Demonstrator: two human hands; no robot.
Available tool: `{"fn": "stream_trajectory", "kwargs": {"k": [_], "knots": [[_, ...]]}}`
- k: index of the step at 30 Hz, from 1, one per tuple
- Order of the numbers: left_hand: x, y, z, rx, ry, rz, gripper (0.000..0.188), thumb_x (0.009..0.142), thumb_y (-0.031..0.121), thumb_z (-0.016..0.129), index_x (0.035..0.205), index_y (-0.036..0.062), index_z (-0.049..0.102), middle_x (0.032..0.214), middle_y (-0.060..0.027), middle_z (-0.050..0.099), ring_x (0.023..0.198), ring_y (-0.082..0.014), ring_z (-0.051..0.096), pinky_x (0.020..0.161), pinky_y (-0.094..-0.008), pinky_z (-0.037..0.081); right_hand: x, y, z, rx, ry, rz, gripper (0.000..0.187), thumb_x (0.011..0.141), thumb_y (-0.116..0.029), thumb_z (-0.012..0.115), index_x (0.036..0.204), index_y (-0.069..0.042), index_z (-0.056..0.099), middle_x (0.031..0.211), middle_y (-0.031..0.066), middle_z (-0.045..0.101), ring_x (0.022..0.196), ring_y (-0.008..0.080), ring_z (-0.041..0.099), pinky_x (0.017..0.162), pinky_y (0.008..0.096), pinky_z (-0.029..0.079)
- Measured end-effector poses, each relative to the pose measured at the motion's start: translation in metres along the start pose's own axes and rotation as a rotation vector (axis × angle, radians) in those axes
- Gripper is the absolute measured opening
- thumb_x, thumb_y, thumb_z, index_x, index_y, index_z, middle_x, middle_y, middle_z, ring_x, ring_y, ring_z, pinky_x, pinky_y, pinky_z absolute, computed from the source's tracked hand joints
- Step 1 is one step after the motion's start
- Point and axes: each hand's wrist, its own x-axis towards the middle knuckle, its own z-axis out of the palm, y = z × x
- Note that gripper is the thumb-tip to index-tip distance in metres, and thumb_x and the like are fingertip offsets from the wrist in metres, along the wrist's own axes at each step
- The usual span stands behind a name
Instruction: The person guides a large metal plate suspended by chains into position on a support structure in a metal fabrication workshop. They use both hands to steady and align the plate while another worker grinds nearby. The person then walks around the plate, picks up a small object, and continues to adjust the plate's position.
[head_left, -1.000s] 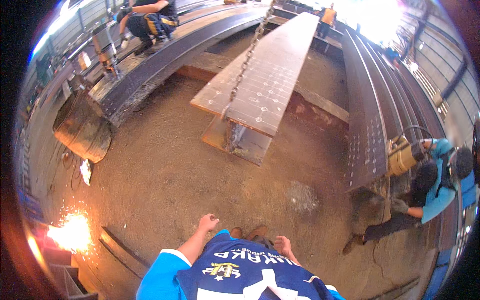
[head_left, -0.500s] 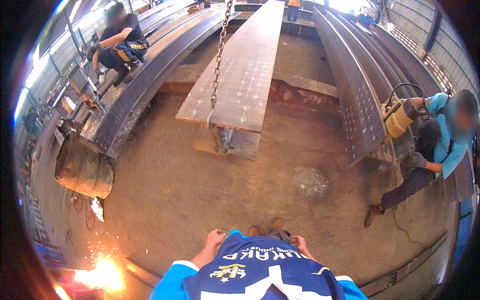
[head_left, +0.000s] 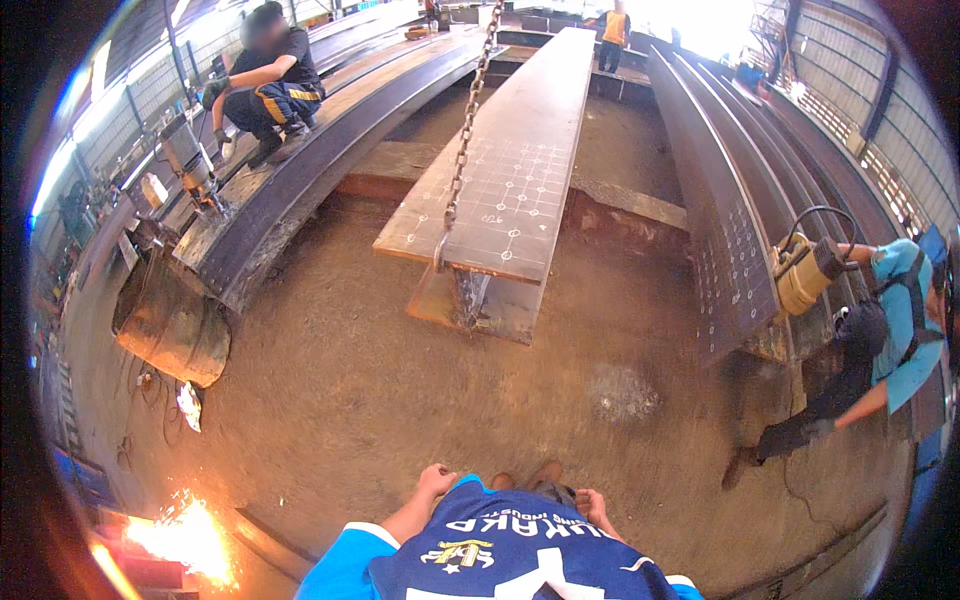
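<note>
My left hand is beside the left hem of my blue shirt, its fingers loosely curled, with nothing visible in it. On the other side of the shirt is my right hand, also curled, partly hidden by the cloth and seemingly empty. Ahead of me, out of reach, a steel H-beam points away with chalk grid lines and circles on its upper flange. A chain hangs over it, and its hook meets the near edge of that flange.
At left, a person crouches on beams by a drilling machine. A rusty drum stands below; bright sparks fly at lower left. At right, a person bends beside a yellow drilling machine on a beam.
The view has shifted, so the beam and chain sit lower and farther right. The person at right has leaned lower, an arm reaching down. My hands stay beside my shirt.
</note>
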Motion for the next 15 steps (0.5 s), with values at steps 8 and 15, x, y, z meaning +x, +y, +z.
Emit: {"fn": "stream_trajectory", "kwargs": {"k": [8,15], "knots": [[0.006,-0.03,0.003,-0.042,0.022,-0.018,0.041,0.076,0.034,0.064,0.108,0.0087,0.067,0.107,-0.0154,0.066,0.102,-0.0286,0.062,0.09,-0.0376,0.048,0.0,-0.005,0.005,-0.034,-0.035,0.083,0.044,0.089,-0.037,0.044,0.115,-0.006,0.06,0.106,0.0225,0.061,0.087,0.0349,0.06,0.073,0.0476,0.051],[0.008,-0.022,0.014,-0.034,0.108,-0.029,0.025,0.076,0.022,0.058,0.093,0.0113,0.072,0.096,-0.0144,0.068,0.093,-0.0296,0.065,0.085,-0.0398,0.05,-0.002,-0.02,0.002,0.015,-0.062,0.01,0.032,0.081,-0.034,0.053,0.097,-0.01,0.067,0.094,0.0148,0.062,0.08,0.0271,0.058,0.065,0.039,0.049]]}}
